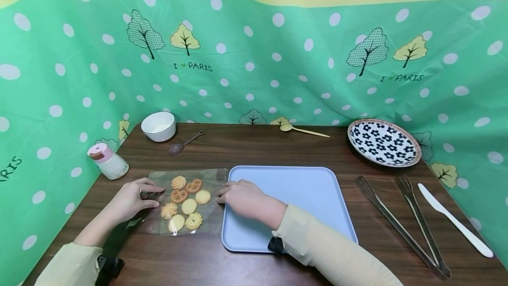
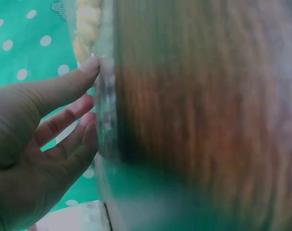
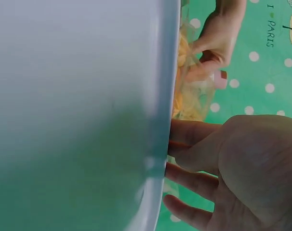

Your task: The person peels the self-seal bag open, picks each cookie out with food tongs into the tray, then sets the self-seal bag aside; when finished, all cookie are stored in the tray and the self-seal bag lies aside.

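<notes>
A clear plastic bag (image 1: 214, 178) lies flat on the table, with several cookies (image 1: 189, 206) inside, some round, some swirled, some pretzel-shaped. At the bag's left edge is my left hand (image 1: 128, 200), thumb and fingers apart; in the left wrist view, its thumb (image 2: 90, 68) and fingertips touch the plastic. My right hand (image 1: 248, 200) reaches over the left rim of a pale blue tray (image 1: 301, 206) to the bag's right edge. The right wrist view has its fingers (image 3: 192, 180) extended beside the tray rim, which partly hides their tips.
Behind on the left are a white bowl (image 1: 158, 127), a brown spoon (image 1: 177, 148) and a pink-lidded jar (image 1: 109, 162). A yellow spoon (image 1: 286, 127) lies at the back. Rightward are a flower-patterned plate (image 1: 384, 142), metal tongs (image 1: 420, 233) and a white knife (image 1: 456, 222).
</notes>
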Tool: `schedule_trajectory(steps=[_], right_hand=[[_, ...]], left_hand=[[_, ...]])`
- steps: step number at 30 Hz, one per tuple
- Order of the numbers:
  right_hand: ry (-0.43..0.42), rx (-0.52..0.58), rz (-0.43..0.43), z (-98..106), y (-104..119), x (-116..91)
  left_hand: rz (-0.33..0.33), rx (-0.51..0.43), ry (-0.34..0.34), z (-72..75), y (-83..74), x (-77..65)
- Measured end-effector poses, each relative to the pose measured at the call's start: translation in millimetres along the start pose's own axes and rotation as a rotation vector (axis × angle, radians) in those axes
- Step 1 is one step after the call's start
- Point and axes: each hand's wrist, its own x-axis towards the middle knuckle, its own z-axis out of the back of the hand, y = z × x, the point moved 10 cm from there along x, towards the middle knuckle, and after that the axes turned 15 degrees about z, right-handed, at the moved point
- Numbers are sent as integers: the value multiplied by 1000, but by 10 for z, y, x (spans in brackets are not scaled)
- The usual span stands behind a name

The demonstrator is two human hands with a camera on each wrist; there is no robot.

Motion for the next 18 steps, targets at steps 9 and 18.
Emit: schedule_trajectory(steps=[9,18], right_hand=[[20,42,-41,-37,-34,-15],[23,57,-51,-39,-44,-23]], left_hand=[[-17,-43,-116,56,-40,-13],[-16,-42,-129,91,-63,-9]])
